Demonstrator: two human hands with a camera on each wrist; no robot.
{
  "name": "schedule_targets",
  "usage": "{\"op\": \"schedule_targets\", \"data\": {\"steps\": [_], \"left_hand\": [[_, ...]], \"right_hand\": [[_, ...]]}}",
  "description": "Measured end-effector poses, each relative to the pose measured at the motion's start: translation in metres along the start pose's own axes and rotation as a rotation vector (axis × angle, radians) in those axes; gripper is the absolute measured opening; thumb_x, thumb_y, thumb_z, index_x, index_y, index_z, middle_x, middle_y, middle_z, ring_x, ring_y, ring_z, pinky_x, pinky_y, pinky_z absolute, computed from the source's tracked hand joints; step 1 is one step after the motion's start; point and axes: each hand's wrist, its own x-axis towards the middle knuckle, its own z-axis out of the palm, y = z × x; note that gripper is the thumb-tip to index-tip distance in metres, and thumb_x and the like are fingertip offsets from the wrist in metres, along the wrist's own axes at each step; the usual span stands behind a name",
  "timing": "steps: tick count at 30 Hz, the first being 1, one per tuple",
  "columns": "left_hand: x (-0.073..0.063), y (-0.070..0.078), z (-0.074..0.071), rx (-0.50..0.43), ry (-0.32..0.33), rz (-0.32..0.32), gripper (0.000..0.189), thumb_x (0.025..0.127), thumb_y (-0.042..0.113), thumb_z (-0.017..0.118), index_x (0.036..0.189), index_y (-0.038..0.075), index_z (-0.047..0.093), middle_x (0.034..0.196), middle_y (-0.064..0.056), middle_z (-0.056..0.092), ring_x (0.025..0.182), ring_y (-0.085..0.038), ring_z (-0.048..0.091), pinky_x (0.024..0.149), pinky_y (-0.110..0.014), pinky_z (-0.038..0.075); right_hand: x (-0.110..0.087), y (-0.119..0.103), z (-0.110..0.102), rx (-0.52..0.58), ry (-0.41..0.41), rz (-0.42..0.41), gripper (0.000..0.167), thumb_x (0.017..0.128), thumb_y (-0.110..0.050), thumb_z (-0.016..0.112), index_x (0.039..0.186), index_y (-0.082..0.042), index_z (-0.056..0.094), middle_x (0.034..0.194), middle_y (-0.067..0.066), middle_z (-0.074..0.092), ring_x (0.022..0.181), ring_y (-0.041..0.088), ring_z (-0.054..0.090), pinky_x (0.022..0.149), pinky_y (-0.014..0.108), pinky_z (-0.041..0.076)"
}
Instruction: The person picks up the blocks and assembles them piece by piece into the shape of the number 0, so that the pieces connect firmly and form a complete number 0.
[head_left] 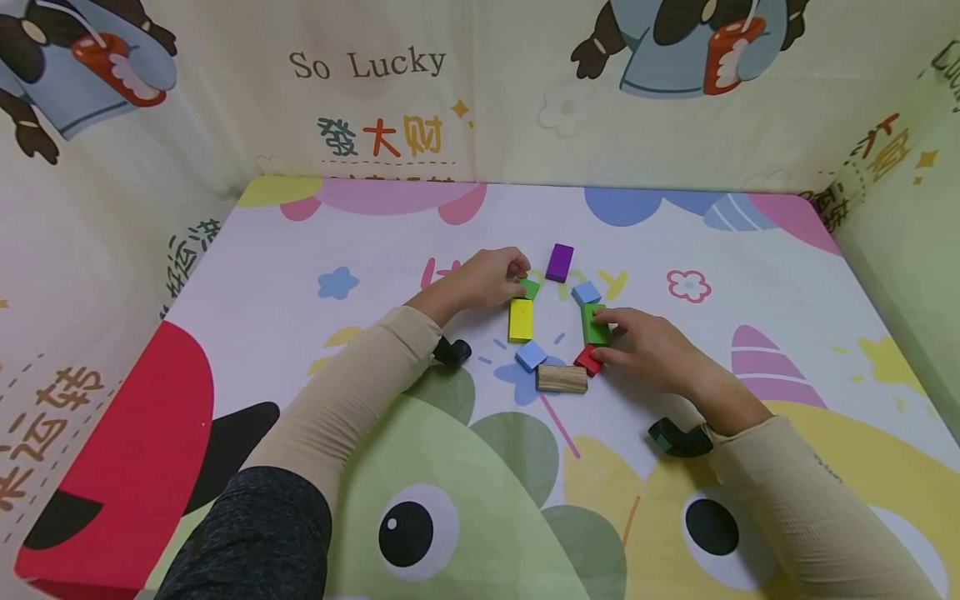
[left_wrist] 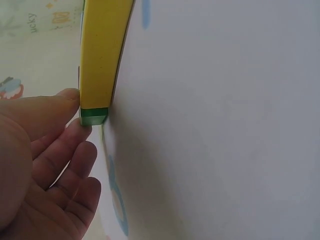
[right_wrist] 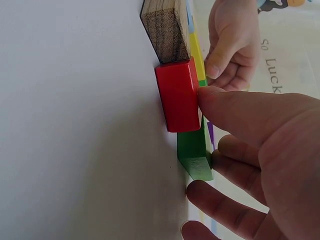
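Colored blocks form a ring with a gap at its far side. My left hand (head_left: 491, 277) pinches a small green block (head_left: 531, 288) between thumb and index finger, against the far end of a yellow block (head_left: 521, 321). On the other side, my right hand (head_left: 652, 348) rests its thumb on a red block (head_left: 587, 360), while its index finger touches a longer green block (head_left: 593, 327). A wood-grain block (head_left: 562, 379) lies at the near end, beside a light blue block (head_left: 531, 356). Another light blue block (head_left: 586, 292) sits beyond the longer green one.
A purple block (head_left: 559, 263) lies apart beyond the ring. The blocks lie on a table covered with a cartoon-print cloth (head_left: 420, 417). Printed curtains (head_left: 517, 100) stand behind and at both sides. Dark wrist-camera mounts (head_left: 678, 437) hang close to the cloth.
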Motion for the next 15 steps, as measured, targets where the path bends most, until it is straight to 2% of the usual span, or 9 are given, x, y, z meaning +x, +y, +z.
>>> {"op": "schedule_targets", "data": {"steps": [15], "left_hand": [[0.0013, -0.0014, 0.0006, -0.008, -0.009, -0.001, 0.036, 0.098, 0.020, 0.066, 0.130, 0.009, 0.055, 0.125, -0.003, 0.062, 0.115, -0.018, 0.053, 0.103, -0.030, 0.042]], "right_hand": [[-0.0001, 0.0013, 0.0009, 0.003, 0.011, -0.007, 0.057, 0.091, -0.022, 0.074, 0.139, 0.001, 0.053, 0.126, 0.022, 0.060, 0.114, 0.038, 0.056, 0.099, 0.056, 0.043]]}}
